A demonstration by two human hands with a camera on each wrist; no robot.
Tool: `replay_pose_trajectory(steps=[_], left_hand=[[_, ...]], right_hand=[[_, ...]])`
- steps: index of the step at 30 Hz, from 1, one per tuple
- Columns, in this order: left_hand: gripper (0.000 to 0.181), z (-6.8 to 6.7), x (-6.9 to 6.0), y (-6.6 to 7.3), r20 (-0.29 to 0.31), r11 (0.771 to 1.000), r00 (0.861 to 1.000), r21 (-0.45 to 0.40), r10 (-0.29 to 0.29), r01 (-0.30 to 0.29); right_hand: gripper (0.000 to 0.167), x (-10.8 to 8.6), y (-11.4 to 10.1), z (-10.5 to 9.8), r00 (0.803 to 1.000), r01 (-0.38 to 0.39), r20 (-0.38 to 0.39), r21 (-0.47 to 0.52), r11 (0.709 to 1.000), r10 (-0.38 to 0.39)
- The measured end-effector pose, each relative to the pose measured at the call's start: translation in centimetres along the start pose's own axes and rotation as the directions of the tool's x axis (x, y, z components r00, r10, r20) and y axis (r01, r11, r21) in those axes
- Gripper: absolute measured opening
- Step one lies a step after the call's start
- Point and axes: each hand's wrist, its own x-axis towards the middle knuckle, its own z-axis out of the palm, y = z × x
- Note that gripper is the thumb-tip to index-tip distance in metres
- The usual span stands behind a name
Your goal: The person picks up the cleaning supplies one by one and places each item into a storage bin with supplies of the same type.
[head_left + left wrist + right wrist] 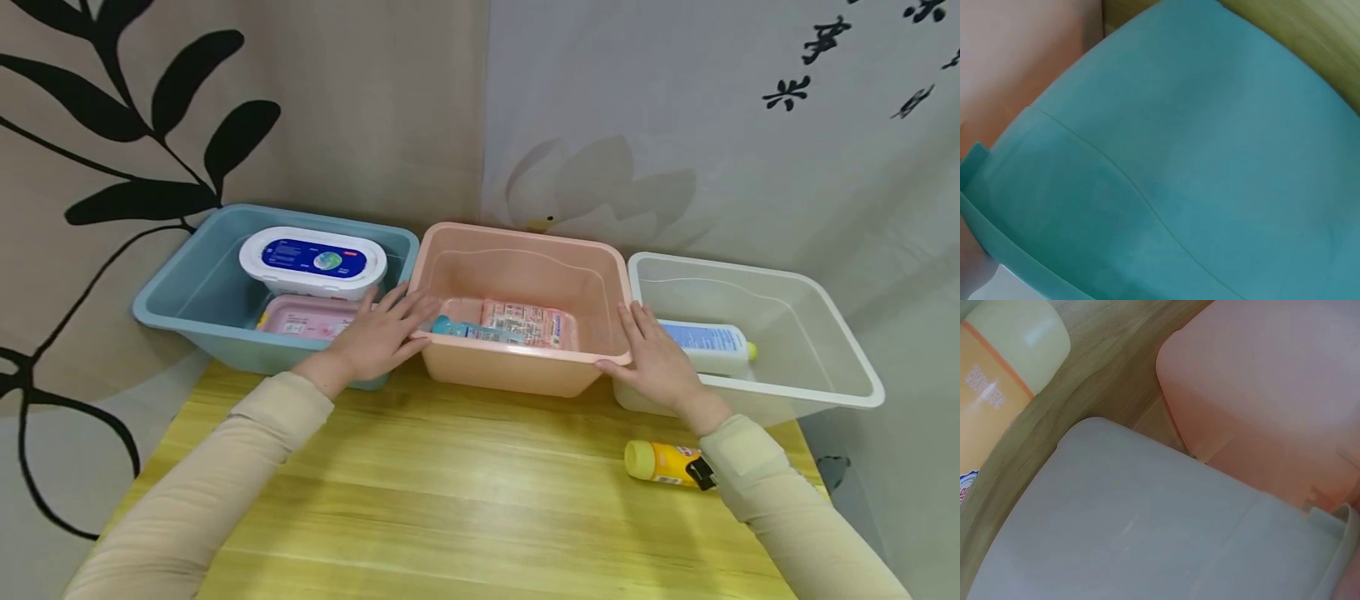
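Note:
A pink plastic bin (517,371) stands between a blue bin (225,346) and a white bin (795,396). My left hand (378,337) rests across the blue bin's front right corner, its spread fingers reaching the pink bin's left rim. On the other side, my right hand (660,358) lies over the white bin's front left corner, fingers extended to the pink rim. Inside the pink bin are a pink printed packet (525,323) and a blue-capped clear bottle (472,330). Only a sliver of each hand shows in its wrist view.
A white oval tub (311,265) and a pink package (307,318) sit in the blue bin. The white bin holds a white bottle (705,346). Near my right sleeve, a yellow bottle (663,463) lies on the wooden table (465,500). Curtains hang behind.

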Motion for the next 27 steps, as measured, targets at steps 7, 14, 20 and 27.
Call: replay_pose_trajectory(steps=[7,14,20,27], left_hand=[[0.059,-0.1,0.6,0.2,0.039,1.000,0.999,-0.007,0.002,-0.002],[0.061,-0.2,0.6,0.4,0.062,1.000,0.998,0.014,0.012,-0.013],[0.059,0.0,0.7,0.4,0.070,1.000,0.997,0.005,0.012,-0.012],[0.059,-0.1,0.6,0.3,0.064,1.000,0.998,0.009,0.016,-0.017]], right_hand=[[0.095,-0.1,0.2,0.2,1.000,0.007,-0.026,-0.001,1.000,-0.007],[0.096,-0.1,0.1,-0.1,1.000,0.000,-0.014,0.003,1.000,0.000],[0.095,-0.6,0.4,-0.5,0.999,0.014,-0.045,-0.018,1.000,-0.015],[0.084,-2.7,2.0,-1.9,0.964,0.147,-0.228,0.020,0.989,-0.139]])
